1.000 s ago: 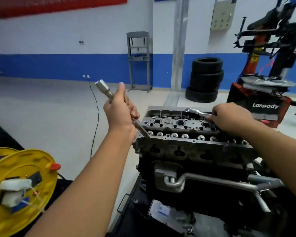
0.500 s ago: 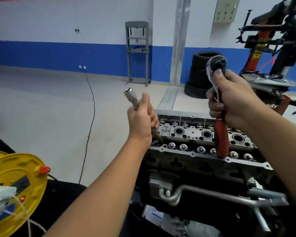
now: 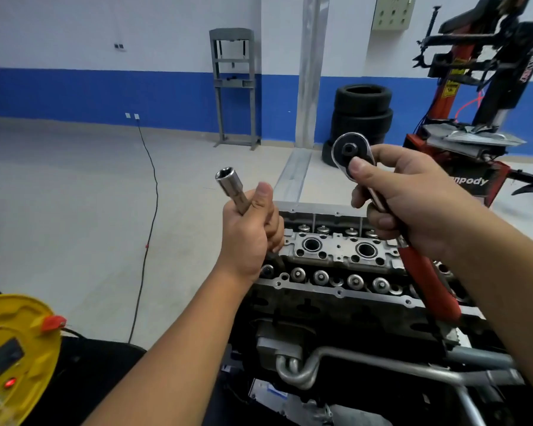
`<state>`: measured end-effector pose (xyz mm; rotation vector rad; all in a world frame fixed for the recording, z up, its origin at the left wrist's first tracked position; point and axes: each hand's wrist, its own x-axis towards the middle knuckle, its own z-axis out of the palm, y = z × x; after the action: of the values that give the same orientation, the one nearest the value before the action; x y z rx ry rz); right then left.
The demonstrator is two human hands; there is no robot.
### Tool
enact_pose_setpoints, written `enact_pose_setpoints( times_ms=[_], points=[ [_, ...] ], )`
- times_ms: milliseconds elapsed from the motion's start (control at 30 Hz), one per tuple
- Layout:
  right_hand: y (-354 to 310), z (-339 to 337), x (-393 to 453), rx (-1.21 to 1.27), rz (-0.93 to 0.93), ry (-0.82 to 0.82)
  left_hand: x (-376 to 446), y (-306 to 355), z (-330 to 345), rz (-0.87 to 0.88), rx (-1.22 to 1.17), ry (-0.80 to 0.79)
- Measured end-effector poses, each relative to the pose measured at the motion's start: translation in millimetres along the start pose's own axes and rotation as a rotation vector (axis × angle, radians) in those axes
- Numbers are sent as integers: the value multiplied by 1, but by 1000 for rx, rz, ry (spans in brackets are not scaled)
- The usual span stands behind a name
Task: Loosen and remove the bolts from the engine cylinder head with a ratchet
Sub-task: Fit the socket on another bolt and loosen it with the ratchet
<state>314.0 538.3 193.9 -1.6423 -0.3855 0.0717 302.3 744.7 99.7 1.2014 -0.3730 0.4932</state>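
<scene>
The left hand is wrapped round a long socket, its open end pointing up and away toward the upper left of the frame. The right hand grips the ratchet just under its round head, thumb resting on the head, the red handle slanting down to the lower right. Socket and ratchet are near each other but apart, both held above the cylinder head, which sits in the middle of the frame on the engine.

The step in hand looks like joining the two. As held, the end of the socket showing is the bolt end, so I would turn it over in the fingers first, then line its hidden end up squarely with the drive on the ratchet and push until it seats. A half-seated socket could slip off a tight bolt. I would also check the direction switch is set to loosen before lowering it into the head. From here I cannot make out which bolts are left.
</scene>
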Motion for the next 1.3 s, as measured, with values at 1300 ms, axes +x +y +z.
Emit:
enact_pose_setpoints(
  times_ms=[1300],
  points=[
    [-11,35,-7,-175,-91,53,1,26,-52,105,92,211]
  ],
)
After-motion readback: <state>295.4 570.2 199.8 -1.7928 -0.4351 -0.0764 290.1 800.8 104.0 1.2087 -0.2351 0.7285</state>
